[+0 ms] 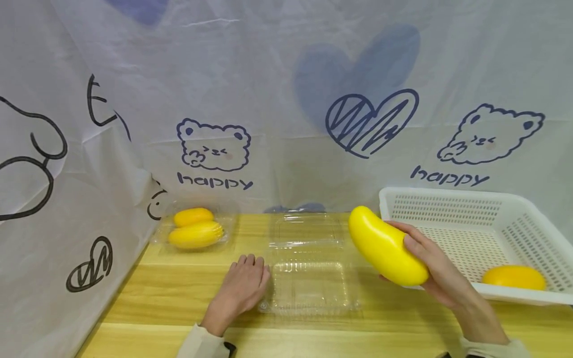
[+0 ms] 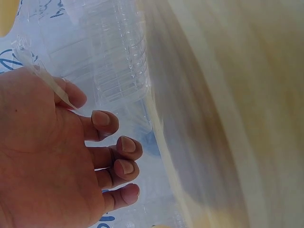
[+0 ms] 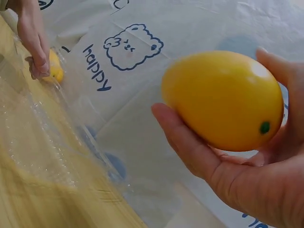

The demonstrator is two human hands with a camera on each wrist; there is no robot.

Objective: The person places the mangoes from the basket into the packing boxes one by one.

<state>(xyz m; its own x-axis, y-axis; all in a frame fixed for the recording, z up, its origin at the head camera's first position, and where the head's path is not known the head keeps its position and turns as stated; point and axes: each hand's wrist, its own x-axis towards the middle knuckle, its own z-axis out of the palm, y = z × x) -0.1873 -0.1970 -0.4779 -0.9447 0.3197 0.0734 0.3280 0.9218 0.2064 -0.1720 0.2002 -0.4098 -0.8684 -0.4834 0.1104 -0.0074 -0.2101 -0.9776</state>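
My right hand [image 1: 440, 276] grips a glossy yellow mango [image 1: 387, 247], raised above the wooden table beside the basket's left end. A small green stem spot shows on the mango [image 3: 223, 99] in the right wrist view. An open clear plastic clamshell box [image 1: 309, 286] lies between the hands, its lid folded back toward the curtain. Against the left edge of that box rests my left hand [image 1: 241, 286], palm down. In the left wrist view, the left hand's fingers [image 2: 127, 145] are loosely bent, and a plastic edge crosses near the thumb.
A white perforated basket [image 1: 456, 196] stands at the right with an orange-yellow mango [image 1: 515, 277] inside. At the back left, another clear box [image 1: 230, 223] holds two yellow fruits [image 1: 195, 235]. A printed curtain [image 1: 277, 164] closes off the back and left.
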